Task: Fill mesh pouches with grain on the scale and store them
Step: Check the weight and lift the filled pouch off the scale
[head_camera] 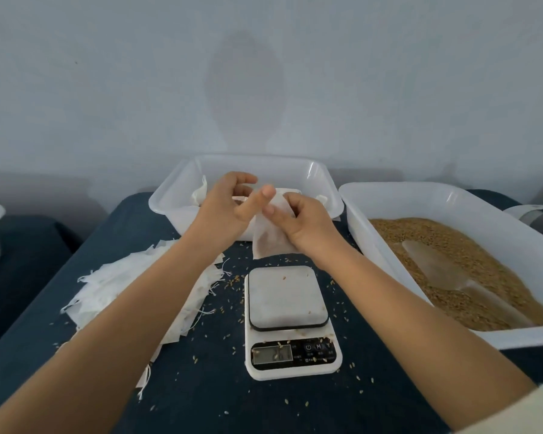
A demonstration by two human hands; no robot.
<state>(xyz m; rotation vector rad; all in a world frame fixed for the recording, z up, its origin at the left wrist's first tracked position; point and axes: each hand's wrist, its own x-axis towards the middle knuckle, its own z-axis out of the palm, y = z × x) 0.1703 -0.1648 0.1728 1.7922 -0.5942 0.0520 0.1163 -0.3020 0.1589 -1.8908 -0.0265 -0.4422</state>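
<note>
I have the filled mesh pouch [268,238] hanging between my grips above the counter, just beyond the scale [290,317]. Right hand [298,225] pinches its top; left hand [224,208], fingers curled, seems to pull the drawstring. The storage bin [323,186] lies directly behind, the pouch's long axis pointing down.

Glossy white plastic tubs [314,170], matt dark cloth tabletop [201,386], thin translucent mesh pouch [268,242]

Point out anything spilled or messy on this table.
Loose grain is scattered over the dark cloth around the scale, with a few kernels on its platform and display. The empty pouches lie in an untidy, fanned heap at left.
</note>
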